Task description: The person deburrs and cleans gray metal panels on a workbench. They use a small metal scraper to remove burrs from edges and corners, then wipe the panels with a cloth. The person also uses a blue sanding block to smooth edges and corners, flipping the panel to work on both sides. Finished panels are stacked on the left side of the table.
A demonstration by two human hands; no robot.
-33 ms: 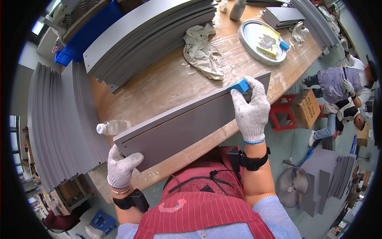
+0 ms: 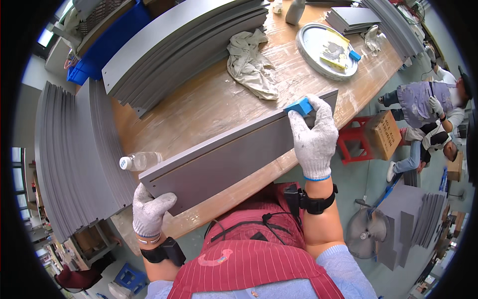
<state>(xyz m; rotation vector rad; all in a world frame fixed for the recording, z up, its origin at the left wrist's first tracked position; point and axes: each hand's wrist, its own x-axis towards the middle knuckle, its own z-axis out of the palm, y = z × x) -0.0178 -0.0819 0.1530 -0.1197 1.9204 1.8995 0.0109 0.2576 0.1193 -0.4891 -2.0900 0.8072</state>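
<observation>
Workshop surface [image 2: 209, 107] of pale wood is carrying a long grey panel [image 2: 234, 157] on edge, and I'm watching my left hand [image 2: 149, 209] gripping its near end while my right hand [image 2: 316, 134] is pressing a blue sponge block [image 2: 298, 106] at the far end, apparently near the end of the wipe.

Both hands wear white knit gloves, the right hand [image 2: 314, 137] with a blue cuff edge, the left hand [image 2: 149, 212] plain. Black wrist straps sit behind each glove. Light-blue sleeves flank a red striped apron [image 2: 249, 259].
</observation>
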